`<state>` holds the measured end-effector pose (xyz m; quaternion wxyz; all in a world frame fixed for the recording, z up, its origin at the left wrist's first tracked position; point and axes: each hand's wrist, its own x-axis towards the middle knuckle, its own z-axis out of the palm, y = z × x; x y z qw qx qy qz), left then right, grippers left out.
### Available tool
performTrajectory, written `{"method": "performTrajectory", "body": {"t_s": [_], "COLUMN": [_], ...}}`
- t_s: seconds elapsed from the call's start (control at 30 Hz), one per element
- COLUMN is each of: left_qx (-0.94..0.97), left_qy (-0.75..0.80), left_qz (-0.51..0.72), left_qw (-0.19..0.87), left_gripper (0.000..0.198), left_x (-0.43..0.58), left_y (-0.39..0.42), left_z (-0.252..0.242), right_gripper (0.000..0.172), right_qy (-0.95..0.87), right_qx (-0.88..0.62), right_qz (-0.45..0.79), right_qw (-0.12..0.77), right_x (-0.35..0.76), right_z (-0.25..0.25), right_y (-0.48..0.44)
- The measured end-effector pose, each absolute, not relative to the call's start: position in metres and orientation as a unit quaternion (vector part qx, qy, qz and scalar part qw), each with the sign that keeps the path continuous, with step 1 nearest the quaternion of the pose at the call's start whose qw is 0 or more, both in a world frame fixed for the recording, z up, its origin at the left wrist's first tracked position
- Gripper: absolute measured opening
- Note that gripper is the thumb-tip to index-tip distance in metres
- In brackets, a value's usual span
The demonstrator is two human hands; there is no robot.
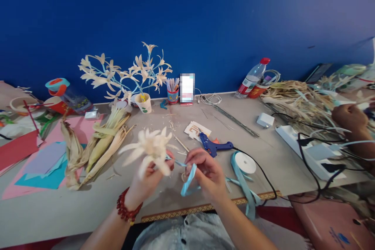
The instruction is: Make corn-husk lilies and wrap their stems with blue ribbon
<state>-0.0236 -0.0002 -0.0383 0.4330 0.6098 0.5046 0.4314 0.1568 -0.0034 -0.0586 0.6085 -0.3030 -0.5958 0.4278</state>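
Note:
My left hand (150, 181) is closed around the stem of a cream corn-husk flower (150, 146), whose petals hide some of the fingers. From behind the bloom, the blue-wrapped stem (177, 161) points right, toward my right hand (206, 172). Pinched in those right fingers is a light-blue ribbon (189, 183), which meets the stem and hangs in a loop below. Just beyond my right hand lies a blue glue gun (215, 144) on the table. A ribbon roll (245, 163) rests to the right, its loose blue end trailing over the table edge.
Corn husks (102, 144) and coloured paper (43, 164) lie left. A paper cup (143, 103) holds finished flowers at the back. Wires (236, 120), a power strip (307, 152) with black cords and a plastic bottle (250, 78) are on the right, near another person's hand (350, 117).

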Motion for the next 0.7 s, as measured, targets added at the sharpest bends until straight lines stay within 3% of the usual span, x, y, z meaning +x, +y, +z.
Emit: {"method": "performTrajectory", "body": {"t_s": [0.07,0.2,0.4,0.7], "left_qx": [0.587,0.578,0.550,0.536], "left_qy": [0.517,0.550,0.543,0.563], "left_qz": [0.451,0.476,0.491,0.504], "left_qw": [0.429,0.370,0.402,0.376], "left_gripper": [0.016,0.011,0.008,0.012], "left_x": [-0.024,-0.026,-0.027,-0.022], "left_y": [0.001,0.003,0.004,0.006], "left_z": [-0.040,-0.045,-0.051,-0.063], "right_gripper": [0.002,0.014,0.014,0.012], "right_qy": [-0.628,-0.700,-0.767,-0.815], "right_qx": [-0.300,-0.282,-0.255,-0.259], "right_qz": [0.390,0.294,0.194,0.134], "right_qw": [0.603,0.586,0.556,0.501], "right_x": [0.155,0.153,0.148,0.142], "right_z": [-0.056,-0.050,-0.052,-0.067], "right_y": [-0.009,-0.018,-0.020,-0.028]}}
